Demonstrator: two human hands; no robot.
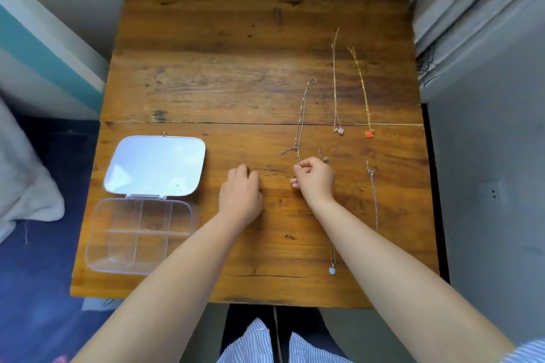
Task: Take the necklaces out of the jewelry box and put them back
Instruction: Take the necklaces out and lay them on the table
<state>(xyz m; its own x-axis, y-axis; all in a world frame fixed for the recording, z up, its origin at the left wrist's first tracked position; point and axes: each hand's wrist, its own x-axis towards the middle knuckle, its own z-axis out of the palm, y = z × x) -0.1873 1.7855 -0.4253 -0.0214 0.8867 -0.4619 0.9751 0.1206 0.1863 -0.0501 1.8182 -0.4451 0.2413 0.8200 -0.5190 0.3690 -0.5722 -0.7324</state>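
A clear plastic jewelry box [97,240] lies open at the table's near left, its compartments bare and its white lid [154,165] folded back. A thin silver necklace [302,115] stretches away from my right hand [314,178], which pinches its near end. My left hand [240,191] rests on the wood beside it, fingers curled, holding nothing. To the right lie a chain with a sparkly pendant [335,82] and a gold chain with a red pendant [362,88]. Two more chains lie near my right forearm, one with a pale blue pendant [332,270], another silver [374,197].
The wooden table [206,68] is small, with its edges close on all sides. Grey curtains [472,3] hang at the right, and a wall runs behind. White bedding [23,186] sits at the left over a dark blue floor.
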